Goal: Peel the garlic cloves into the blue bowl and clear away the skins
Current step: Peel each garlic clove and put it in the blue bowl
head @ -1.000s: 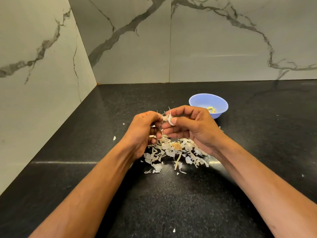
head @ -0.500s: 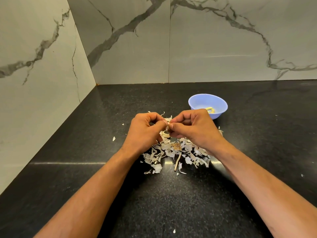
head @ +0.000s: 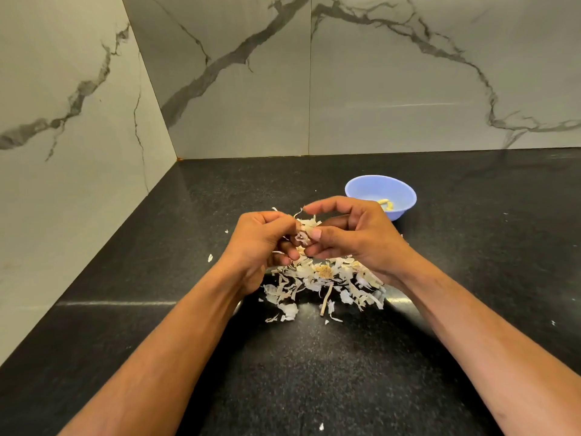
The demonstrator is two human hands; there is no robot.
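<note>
Black stone counter [head: 314, 372]; a heap of garlic skins [head: 327, 283] mid-counter; blue bowl [head: 380, 196] behind it, toward the back edge.

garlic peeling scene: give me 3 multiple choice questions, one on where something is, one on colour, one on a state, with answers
1. Where does the blue bowl stand on the counter?
A. beyond the right hand
B. against the left wall
C. at the near edge, under the forearms

2. What colour is the counter?
A. white
B. black, speckled
C. wooden brown

3. What are the hands doing?
A. resting flat on the counter
B. lifting the bowl
C. both pinching a garlic clove above the pile of skins

Answers:
1 A: the bowl sits just past the right hand's knuckles.
2 B: the surface is dark with pale flecks.
3 C: the fingers of the left hand and the right hand meet on the clove.
</note>
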